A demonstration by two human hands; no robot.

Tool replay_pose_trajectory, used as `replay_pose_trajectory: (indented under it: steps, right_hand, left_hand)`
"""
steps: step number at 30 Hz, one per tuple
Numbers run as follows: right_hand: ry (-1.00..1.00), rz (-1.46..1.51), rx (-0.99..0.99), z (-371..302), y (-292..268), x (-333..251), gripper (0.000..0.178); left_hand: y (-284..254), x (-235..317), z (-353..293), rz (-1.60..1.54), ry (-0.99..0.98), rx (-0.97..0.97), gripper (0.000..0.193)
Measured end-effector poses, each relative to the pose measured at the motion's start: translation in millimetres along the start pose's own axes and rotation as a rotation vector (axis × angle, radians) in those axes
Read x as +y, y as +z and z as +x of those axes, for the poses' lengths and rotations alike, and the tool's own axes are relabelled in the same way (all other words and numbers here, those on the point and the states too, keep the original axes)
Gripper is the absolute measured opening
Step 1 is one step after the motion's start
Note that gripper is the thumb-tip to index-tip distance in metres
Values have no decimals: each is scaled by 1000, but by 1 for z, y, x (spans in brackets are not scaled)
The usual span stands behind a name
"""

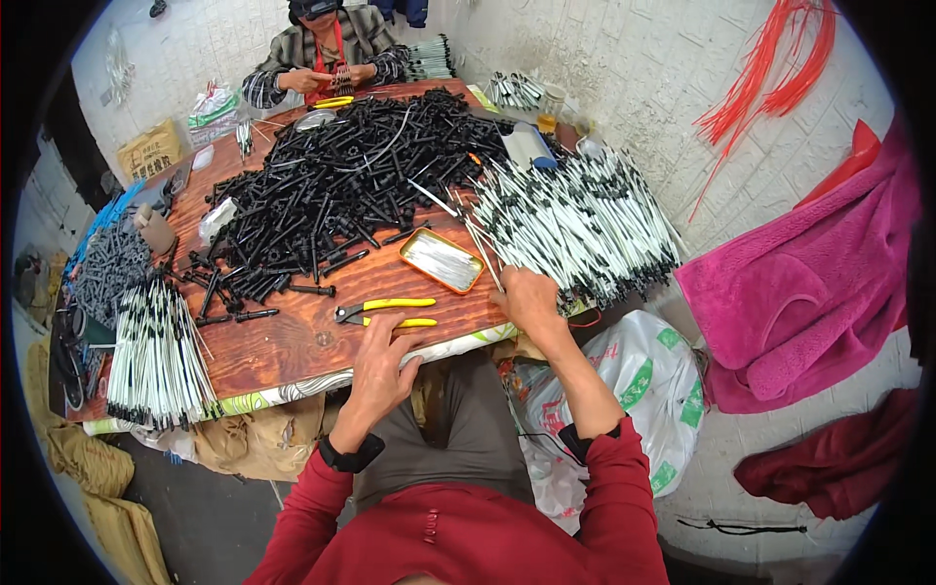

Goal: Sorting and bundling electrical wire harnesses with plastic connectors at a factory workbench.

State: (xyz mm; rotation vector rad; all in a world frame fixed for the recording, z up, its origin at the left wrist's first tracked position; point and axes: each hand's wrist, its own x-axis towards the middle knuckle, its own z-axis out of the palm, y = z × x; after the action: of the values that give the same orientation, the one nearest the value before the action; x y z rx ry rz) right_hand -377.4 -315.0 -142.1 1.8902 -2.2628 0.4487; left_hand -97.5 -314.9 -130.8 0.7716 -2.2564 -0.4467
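Observation:
My left hand (382, 369) is at the table's front edge, fingers stretched out and apart. It holds nothing, and its fingertips are by the yellow-handled pliers (388, 311). At the near left corner of a pile of white rods with black ends (585, 229), my right hand (531, 304) has its fingers curled in. A thin white rod (485, 249) runs down to its fingertips, which appear closed on it. Between the hands and the heap lies an open tin (442, 259) of fine silvery pieces. Black plastic tube-like parts (331, 180) form a large heap in the middle.
Another bundle of white rods (161, 356) stands at the left table edge, near grey parts (107, 273). Across the table sits a person (327, 54) handling small pieces. A plastic bag (634, 390) is below my right forearm. A pink towel (809, 283) hangs on the right wall.

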Motion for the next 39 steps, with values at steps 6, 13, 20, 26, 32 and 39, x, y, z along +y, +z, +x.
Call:
replay_pose_trajectory:
  steps: [6,13,20,26,32,39]
  right_hand:
    - [110,40,-105,10,-7,3,12]
    - [131,148,-113,4,-14,17,22]
    - [150,217,17,-5,-28,17,19]
    - [385,-36,557,-16,-64,103,23]
    - [471,38,232,-25,-67,128,25]
    - [583,381,352,-5,-73,119,27]
  left_hand:
    - [-1,-1,1,11,3,0,32]
    - [1,-2,0,5,-6,-8,30]
    - [1,-2,2,24,36,3,29]
    - [6,0,6,-77,4,142,18]
    - [11,17,8,-274,-211,133,3]
    - [11,-6,-8,-311,-246,106,31]
